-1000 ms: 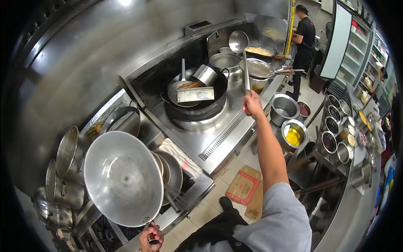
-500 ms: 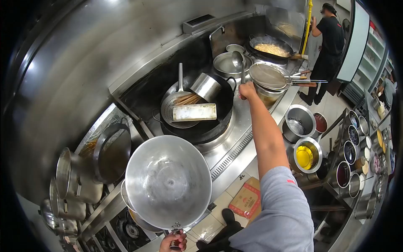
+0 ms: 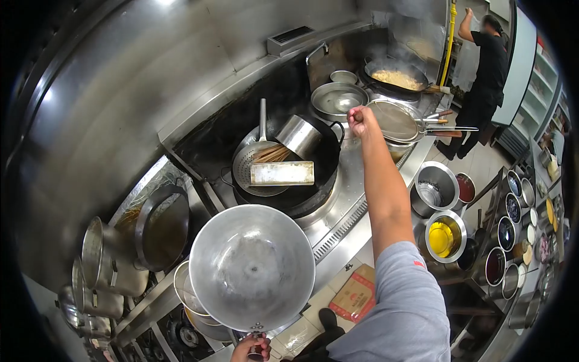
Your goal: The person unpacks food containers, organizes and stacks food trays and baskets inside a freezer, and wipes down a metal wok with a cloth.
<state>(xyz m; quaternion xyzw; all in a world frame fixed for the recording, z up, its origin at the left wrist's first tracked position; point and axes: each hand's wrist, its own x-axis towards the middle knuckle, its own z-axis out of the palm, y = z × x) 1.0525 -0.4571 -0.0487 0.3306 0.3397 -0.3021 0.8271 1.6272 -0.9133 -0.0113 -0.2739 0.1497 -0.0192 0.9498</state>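
My left hand (image 3: 246,348) is closed around the short handle of a large, empty metal wok (image 3: 253,268), tilted so its inside faces me. My right arm reaches out over the range. In my right hand (image 3: 360,122) is the dark handle end of a ladle; its bowl seems to be down in the round metal pan (image 3: 329,110) beyond the hand, where I cannot make it out clearly. A round mesh strainer (image 3: 392,119) rests over a pot just right of that hand.
A black wok (image 3: 329,181) holds a perforated skimmer (image 3: 244,161), a steel pot (image 3: 298,136) and a rectangular tin (image 3: 282,173). Food steams in a far wok (image 3: 395,78). Pots with yellow oil (image 3: 442,237) and sauces stand right. A person (image 3: 488,66) stands at the back.
The ladle, raised upright before, has gone down toward the metal pan. The large wok has shifted slightly right and down in view. The person at the back has raised an arm.
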